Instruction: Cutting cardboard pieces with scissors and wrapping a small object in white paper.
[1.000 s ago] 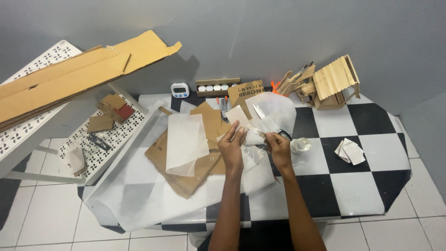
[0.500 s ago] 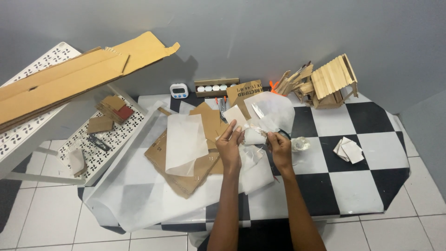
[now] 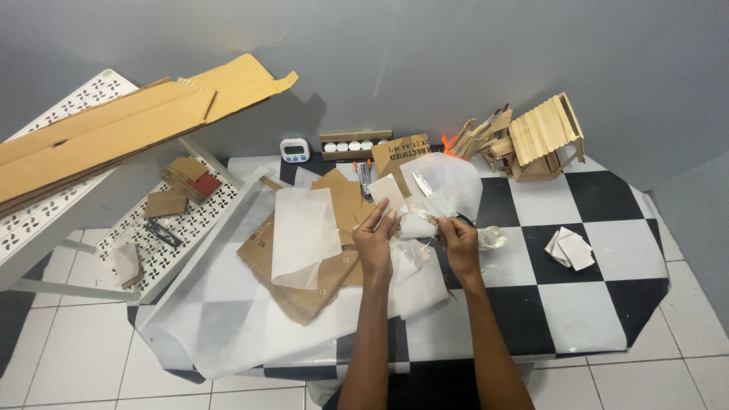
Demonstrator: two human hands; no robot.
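Note:
At the middle of the checkered table [image 3: 600, 304], my left hand [image 3: 376, 241] pinches a small piece of white translucent paper [image 3: 414, 225] with its fingers partly stretched out. Just to the right, my right hand [image 3: 458, 244] grips a pair of scissors [image 3: 448, 220] with dark handles. The blades meet the paper's right edge. Under both hands lie a large sheet of white paper [image 3: 228, 319] and flat brown cardboard [image 3: 304, 292]. A loose white sheet [image 3: 304, 231] rests on the cardboard to the left of my left hand.
A craft-stick house [image 3: 543, 137] stands at the back right, with a small white timer [image 3: 295, 149] and a tray of white round pieces [image 3: 355, 144] by the wall. A clear tape roll [image 3: 492, 237] and folded white papers [image 3: 569, 247] lie right. A long cardboard box [image 3: 114, 129] tops the white rack at left.
My left hand has lifted and turned the paper piece a little, and its fingers have spread. My right hand with the scissors has stayed at the paper's right edge.

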